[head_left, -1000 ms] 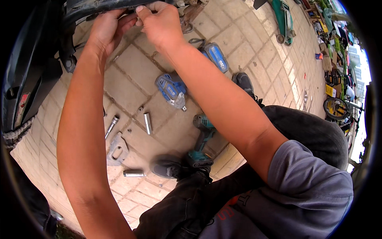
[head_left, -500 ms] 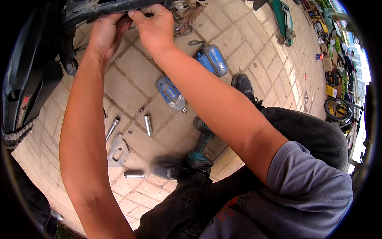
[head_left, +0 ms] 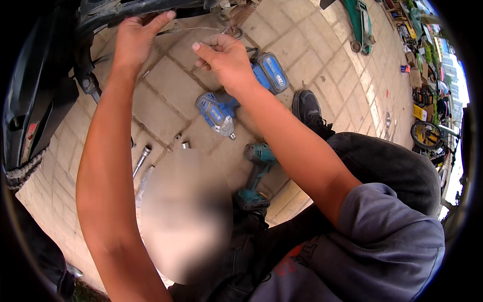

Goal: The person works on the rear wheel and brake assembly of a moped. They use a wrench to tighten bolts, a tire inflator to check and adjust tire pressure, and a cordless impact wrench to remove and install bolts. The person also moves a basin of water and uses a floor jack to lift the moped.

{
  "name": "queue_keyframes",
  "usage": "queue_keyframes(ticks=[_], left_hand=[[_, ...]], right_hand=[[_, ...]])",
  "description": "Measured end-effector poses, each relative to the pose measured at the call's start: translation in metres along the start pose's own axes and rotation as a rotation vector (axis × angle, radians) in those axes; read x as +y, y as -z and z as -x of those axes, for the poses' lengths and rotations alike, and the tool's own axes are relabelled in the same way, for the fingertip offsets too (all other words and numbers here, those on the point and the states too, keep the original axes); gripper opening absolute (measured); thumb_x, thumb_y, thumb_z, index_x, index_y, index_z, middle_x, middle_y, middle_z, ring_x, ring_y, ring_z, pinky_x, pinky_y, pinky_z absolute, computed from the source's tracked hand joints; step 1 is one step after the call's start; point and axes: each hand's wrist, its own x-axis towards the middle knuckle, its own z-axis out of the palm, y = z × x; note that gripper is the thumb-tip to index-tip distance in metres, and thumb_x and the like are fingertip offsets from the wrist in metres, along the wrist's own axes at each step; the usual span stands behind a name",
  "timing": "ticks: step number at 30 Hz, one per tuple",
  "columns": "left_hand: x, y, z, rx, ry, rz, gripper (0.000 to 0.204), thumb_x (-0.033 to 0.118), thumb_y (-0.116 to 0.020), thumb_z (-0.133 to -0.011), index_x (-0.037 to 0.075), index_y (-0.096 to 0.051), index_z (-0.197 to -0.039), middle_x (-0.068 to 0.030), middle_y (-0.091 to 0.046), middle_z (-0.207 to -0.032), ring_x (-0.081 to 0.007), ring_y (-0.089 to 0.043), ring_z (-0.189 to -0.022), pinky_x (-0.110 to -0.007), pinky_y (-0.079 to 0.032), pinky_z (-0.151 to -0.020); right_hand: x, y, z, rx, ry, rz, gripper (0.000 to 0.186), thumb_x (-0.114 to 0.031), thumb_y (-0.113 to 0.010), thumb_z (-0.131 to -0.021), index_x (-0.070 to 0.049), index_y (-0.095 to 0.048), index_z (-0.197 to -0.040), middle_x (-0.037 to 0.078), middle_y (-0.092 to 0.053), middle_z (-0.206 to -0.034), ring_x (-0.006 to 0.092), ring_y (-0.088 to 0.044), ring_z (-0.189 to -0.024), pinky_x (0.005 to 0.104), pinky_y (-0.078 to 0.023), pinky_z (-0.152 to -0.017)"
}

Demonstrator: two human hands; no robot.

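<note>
My left hand reaches up to the underside of a dark vehicle frame. Its thumb points right along the bar, while the other fingers are bent and partly hidden there; whatever they grip cannot be made out. Apart from the frame, my right hand hangs with loosely curled fingers and the thumb held off, nothing visible in it. Just below it, a blue cordless impact wrench lies on the paving, its battery to the right. A rusty coil spring is above my right hand.
A teal cordless drill-shaped tool stands by my legs. A socket extension and a socket lie on the paving; a blurred patch covers the ground beside them. A green floor jack and a bicycle wheel are farther right.
My right hand has come away from the frame and my left hand, moving right and down toward the impact wrench. My left hand has stayed at the frame, its thumb now stretched out.
</note>
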Motion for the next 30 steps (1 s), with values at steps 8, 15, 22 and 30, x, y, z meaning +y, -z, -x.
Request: queue_keyframes(ticks=[8, 15, 22, 30], left_hand=[[0.005, -0.005, -0.001, 0.018, -0.022, -0.101, 0.029, 0.014, -0.073, -0.081, 0.004, -0.067, -0.107, -0.0043, -0.068, -0.103, -0.0107, -0.059, -0.095, -0.026, -0.045, -0.088], [0.004, -0.011, 0.001, 0.054, -0.015, 0.056, 0.034, 0.011, -0.072, -0.082, 0.003, -0.063, -0.114, -0.0022, -0.066, -0.105, -0.0108, -0.058, -0.099, -0.027, -0.044, -0.091], [-0.008, -0.01, -0.004, 0.082, -0.078, -0.008, 0.032, 0.011, -0.072, -0.082, 0.002, -0.065, -0.111, -0.0033, -0.067, -0.103, -0.0113, -0.059, -0.097, -0.027, -0.044, -0.091], [0.0, -0.011, 0.0, 0.113, -0.06, -0.051, 0.03, 0.014, -0.074, -0.08, 0.003, -0.067, -0.107, -0.0037, -0.068, -0.102, -0.0115, -0.059, -0.093, -0.027, -0.044, -0.089]], right_hand=[[0.028, 0.09, 0.026, -0.783, 0.428, 1.491, 0.057, -0.017, -0.073, -0.068, -0.007, -0.055, -0.121, 0.012, -0.059, -0.109, 0.0273, -0.054, -0.107, 0.0394, -0.038, -0.094], [0.051, 0.1, -0.003, -0.974, 0.696, 1.706, 0.022, -0.011, -0.049, -0.082, -0.006, -0.055, -0.103, 0.011, -0.061, -0.102, 0.0273, -0.056, -0.101, 0.0394, -0.044, -0.088], [-0.022, 0.212, -0.058, -0.762, 0.416, 1.836, 0.039, -0.007, -0.064, -0.071, -0.004, -0.049, -0.107, 0.014, -0.059, -0.102, 0.0312, -0.056, -0.104, 0.0414, -0.043, -0.088], [-0.008, 0.295, -0.114, -0.192, -0.039, 1.61, 0.043, -0.01, -0.066, -0.07, 0.001, -0.044, -0.105, 0.025, -0.059, -0.104, 0.0406, -0.056, -0.102, 0.0437, -0.046, -0.088]])
